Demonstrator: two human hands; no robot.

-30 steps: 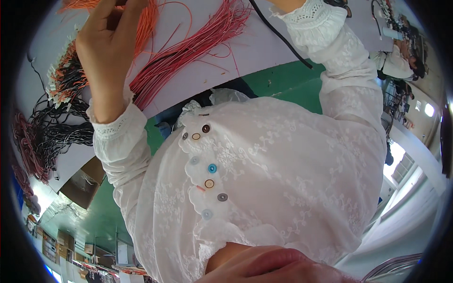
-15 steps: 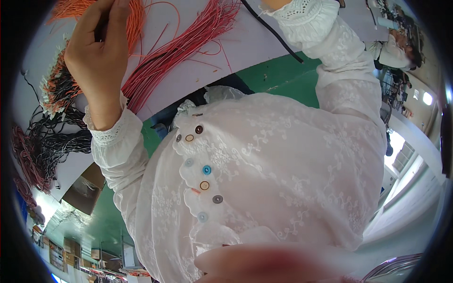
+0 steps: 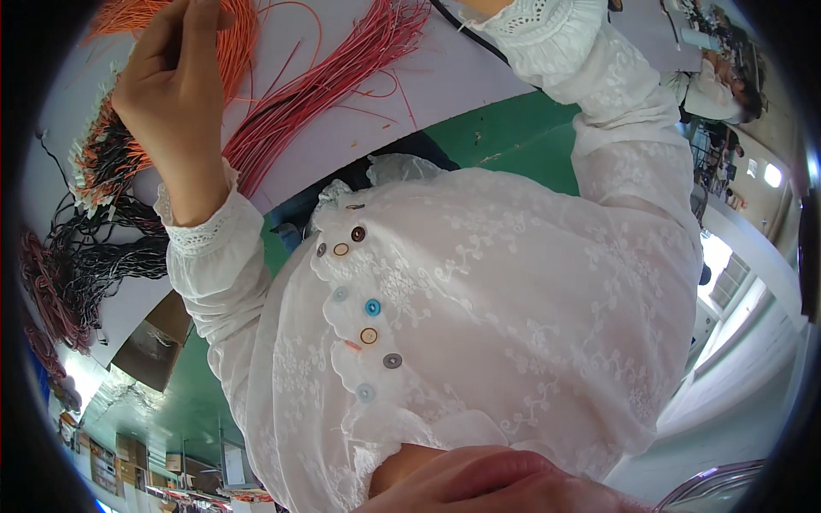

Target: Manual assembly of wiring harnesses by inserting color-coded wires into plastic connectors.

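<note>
My left hand [image 3: 174, 107] is over the orange wires [image 3: 238, 51] at the upper left, its fingers bent together in a pinch. The fingertips meet the top edge of the picture, so what is between them cannot be made out. Beside it, a long bundle of red wires [image 3: 321, 90] lies slantwise across the table. Of my right hand [image 3: 486, 6] only a bit near the wrist shows at the top edge; its fingers are out of the picture. A black cable [image 3: 469, 32] runs next to the right cuff and passes partly behind the sleeve.
On the left of the pale table [image 3: 342, 141] lie orange and black wires with white connectors [image 3: 90, 175], black twisted wires [image 3: 128, 256] and dark red coiled wires [image 3: 51, 291]. An open cardboard box [image 3: 154, 346] stands below the table edge. Other people [image 3: 718, 90] sit at the far right.
My left hand has shifted slightly left, its fingers still together. My right sleeve has moved a little to the left and now covers the lower part of the black cable.
</note>
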